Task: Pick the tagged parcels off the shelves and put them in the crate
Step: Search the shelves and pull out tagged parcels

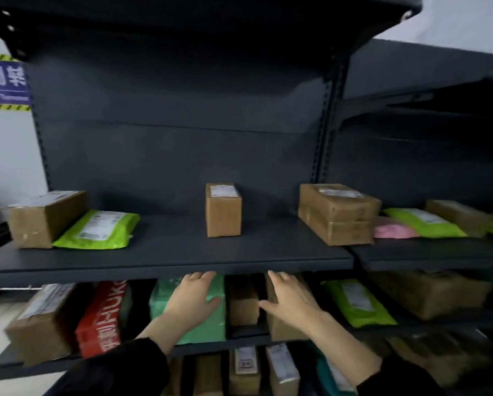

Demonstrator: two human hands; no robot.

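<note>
Nothing is lifted yet; no crate is seen. Left hand (192, 301) is laid flat on green parcel (208, 324); right hand (291, 301) is spread over box (282, 330).

The dark shelf (182, 250) bears three cardboard boxes (223, 212) and one green mailer (96, 230).

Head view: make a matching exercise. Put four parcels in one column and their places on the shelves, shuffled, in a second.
Parcels:
1 small upright box
2 red parcel
3 pink mailer
4 mint-green parcel

Places:
A under the left hand
B lower shelf, left of the mint-green parcel
C alone, middle of the upper shelf
D right-hand bay shelf

Pairs: 1-C, 2-B, 3-D, 4-A.
</note>
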